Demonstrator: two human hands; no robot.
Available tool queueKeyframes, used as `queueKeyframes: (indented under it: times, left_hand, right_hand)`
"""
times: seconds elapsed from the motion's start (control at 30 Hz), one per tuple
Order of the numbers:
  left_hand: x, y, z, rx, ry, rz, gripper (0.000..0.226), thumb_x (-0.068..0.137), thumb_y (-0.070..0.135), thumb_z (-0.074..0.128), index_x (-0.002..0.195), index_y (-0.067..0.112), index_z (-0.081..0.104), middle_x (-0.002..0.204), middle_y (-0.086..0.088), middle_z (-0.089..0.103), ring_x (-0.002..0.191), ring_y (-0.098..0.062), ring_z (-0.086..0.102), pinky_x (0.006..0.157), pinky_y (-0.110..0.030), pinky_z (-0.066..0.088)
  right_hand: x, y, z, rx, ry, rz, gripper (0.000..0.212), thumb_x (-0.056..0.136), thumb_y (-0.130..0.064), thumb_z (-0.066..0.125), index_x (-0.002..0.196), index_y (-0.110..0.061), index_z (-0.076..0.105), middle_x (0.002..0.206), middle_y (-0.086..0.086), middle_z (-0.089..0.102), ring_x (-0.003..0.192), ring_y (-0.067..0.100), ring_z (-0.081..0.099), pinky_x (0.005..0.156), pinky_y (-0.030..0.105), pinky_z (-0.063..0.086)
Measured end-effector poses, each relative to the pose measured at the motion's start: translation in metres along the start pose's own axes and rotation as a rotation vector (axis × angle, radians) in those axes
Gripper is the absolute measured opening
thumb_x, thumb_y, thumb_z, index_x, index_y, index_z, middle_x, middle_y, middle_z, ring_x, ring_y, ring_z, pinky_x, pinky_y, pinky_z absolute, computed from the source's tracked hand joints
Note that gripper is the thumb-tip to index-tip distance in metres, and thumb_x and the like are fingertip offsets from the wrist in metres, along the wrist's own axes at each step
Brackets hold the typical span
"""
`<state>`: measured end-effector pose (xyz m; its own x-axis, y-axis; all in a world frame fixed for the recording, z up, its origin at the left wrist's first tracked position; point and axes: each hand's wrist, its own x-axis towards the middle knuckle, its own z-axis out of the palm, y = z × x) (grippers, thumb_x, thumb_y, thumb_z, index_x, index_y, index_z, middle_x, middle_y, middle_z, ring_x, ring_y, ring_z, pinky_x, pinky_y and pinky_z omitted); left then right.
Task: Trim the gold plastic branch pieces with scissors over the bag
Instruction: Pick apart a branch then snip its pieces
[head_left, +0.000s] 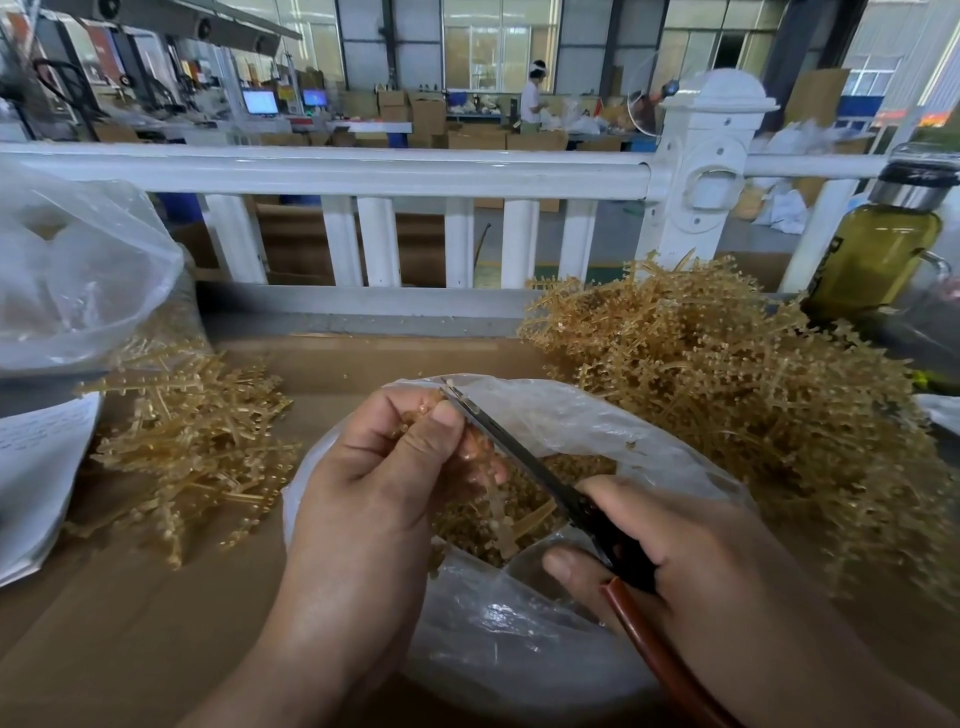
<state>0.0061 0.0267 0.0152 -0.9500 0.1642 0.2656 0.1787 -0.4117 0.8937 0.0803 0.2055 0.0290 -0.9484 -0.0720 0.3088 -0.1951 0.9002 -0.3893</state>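
Being pinched in the left hand (374, 467) over the bag (519, 639), a gold branch piece (496, 512) is being trimmed with scissors (519, 452) gripped by the right hand (691, 561), ideally close to the stem.

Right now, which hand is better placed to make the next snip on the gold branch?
The right hand, probably. It grips the scissors, whose blades lie against the gold branch piece over the bag. The left hand is busy pinching that piece.
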Motion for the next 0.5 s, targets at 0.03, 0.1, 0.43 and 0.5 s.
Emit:
queueKeyframes:
  times: [0.03, 0.1, 0.43, 0.5]
  left_hand:
    - [0.0003, -0.0003, 0.0002, -0.022, -0.003, -0.006, 0.015, 0.087, 0.026, 0.061, 0.081, 0.013, 0.066, 0.073, -0.018, 0.063, 0.068, -0.027, 0.062, 0.062, -0.031, 0.054]
    - [0.0008, -0.001, 0.0002, -0.057, -0.004, -0.019, 0.018, 0.087, 0.025, 0.062, 0.086, 0.008, 0.064, 0.076, -0.02, 0.059, 0.07, -0.029, 0.061, 0.063, -0.031, 0.054]
    - [0.0029, -0.0027, -0.003, -0.087, -0.017, -0.057, 0.018, 0.09, 0.028, 0.067, 0.09, 0.01, 0.068, 0.078, -0.019, 0.063, 0.072, -0.028, 0.065, 0.068, -0.032, 0.056]
    - [0.0033, -0.0022, -0.0034, -0.081, -0.016, -0.063, 0.017, 0.088, 0.028, 0.068, 0.089, 0.011, 0.069, 0.077, -0.018, 0.063, 0.069, -0.024, 0.065, 0.065, -0.029, 0.056]
  right_hand:
    - [0.0, 0.0002, 0.0003, -0.001, 0.003, -0.005, 0.053, 0.081, -0.078, 0.034, 0.098, -0.034, 0.06, 0.069, -0.015, 0.055, 0.071, 0.001, 0.056, 0.057, 0.019, 0.04]
    - [0.0, 0.0004, 0.0009, 0.006, 0.01, -0.01, 0.051, 0.082, -0.076, 0.036, 0.096, -0.033, 0.06, 0.068, -0.015, 0.054, 0.07, 0.003, 0.057, 0.057, 0.019, 0.041]
    - [0.0002, -0.0003, -0.0004, 0.007, 0.009, -0.004, 0.052, 0.081, -0.075, 0.036, 0.094, -0.031, 0.062, 0.066, -0.015, 0.055, 0.069, 0.003, 0.058, 0.056, 0.02, 0.041]
    - [0.0005, -0.0007, -0.0014, 0.01, 0.003, 0.003, 0.051, 0.08, -0.075, 0.036, 0.093, -0.032, 0.061, 0.065, -0.016, 0.054, 0.069, 0.004, 0.057, 0.053, 0.019, 0.039]
